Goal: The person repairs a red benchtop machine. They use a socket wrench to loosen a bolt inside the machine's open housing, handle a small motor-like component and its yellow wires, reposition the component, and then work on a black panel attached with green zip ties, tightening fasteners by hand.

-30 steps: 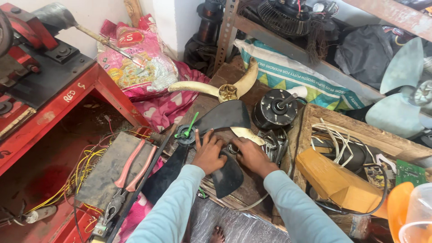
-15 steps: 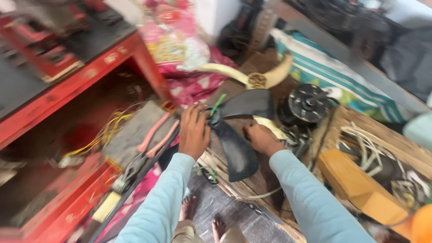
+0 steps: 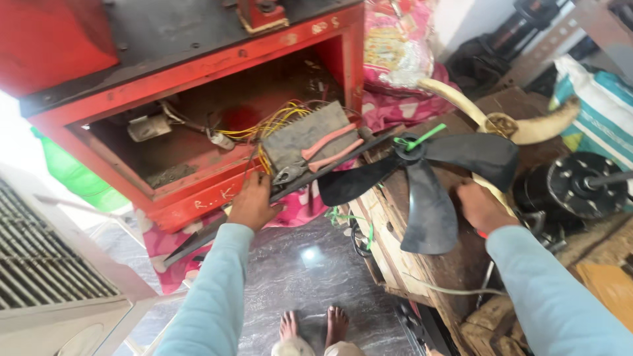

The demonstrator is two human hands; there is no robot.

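A black three-bladed fan blade (image 3: 428, 204) with a green tie at its hub lies on a rough wooden bench (image 3: 422, 277). My right hand (image 3: 480, 207) rests on the bench against the right edge of the lower blade, fingers curled; its grip is hidden. My left hand (image 3: 254, 201) reaches left to a dark flat strip (image 3: 217, 231), fingertips at the jaws of pink-handled pliers (image 3: 310, 155). The pliers lie on a grey pad (image 3: 297, 132) in front of a red metal stand (image 3: 198, 86).
Yellow wires (image 3: 277, 118) and small parts fill the stand's open shelf. A black motor (image 3: 573, 188) and a cream fan blade (image 3: 527, 128) sit right of the bench. A white grille housing (image 3: 46, 264) stands at left. My bare feet (image 3: 310, 326) are on grey floor.
The view swung left and down. My left hand left the fan hub and went left to the pliers. My right hand stays by the fan blade.
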